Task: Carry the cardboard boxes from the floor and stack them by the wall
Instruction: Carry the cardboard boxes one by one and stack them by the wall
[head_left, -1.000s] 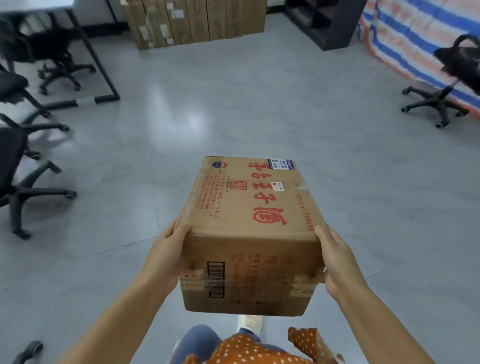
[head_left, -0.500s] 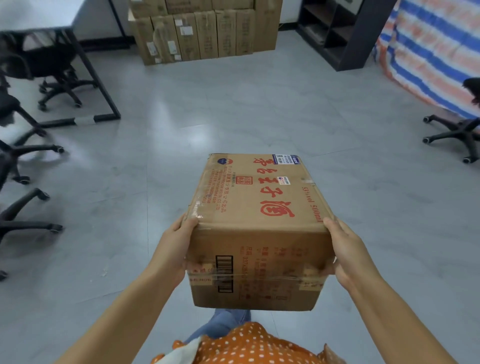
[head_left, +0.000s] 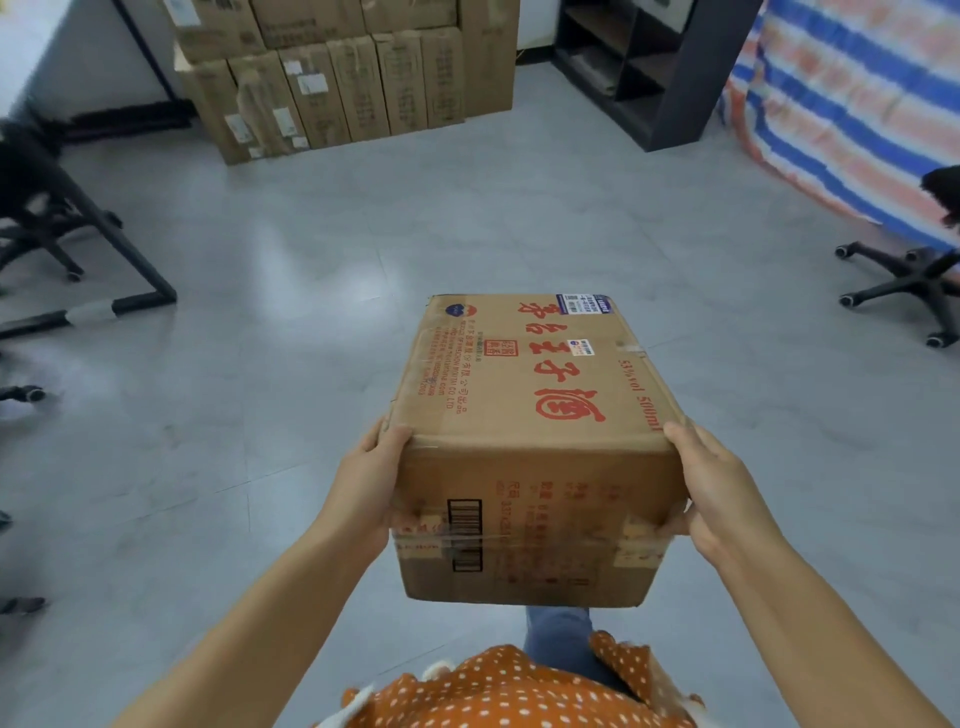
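Grey tiled floor stretches ahead of me, glossy with a pale reflection, and I am partway across it. My left hand is clamped on the near left corner of the cardboard box, my right hand on the near right corner, fingers curled round the edges — the box hangs between them at frame centre, clear of the floor. So the lift looks done; the walk and the setting-down are left. At the upper middle of the frame stands the stack of boxes against the wall, well apart from me, and that is where I judge this one goes. Beside it, upper right, a dark shelf unit and a striped tarp; office chairs sit at both edges — I cannot tell if more boxes wait behind me.
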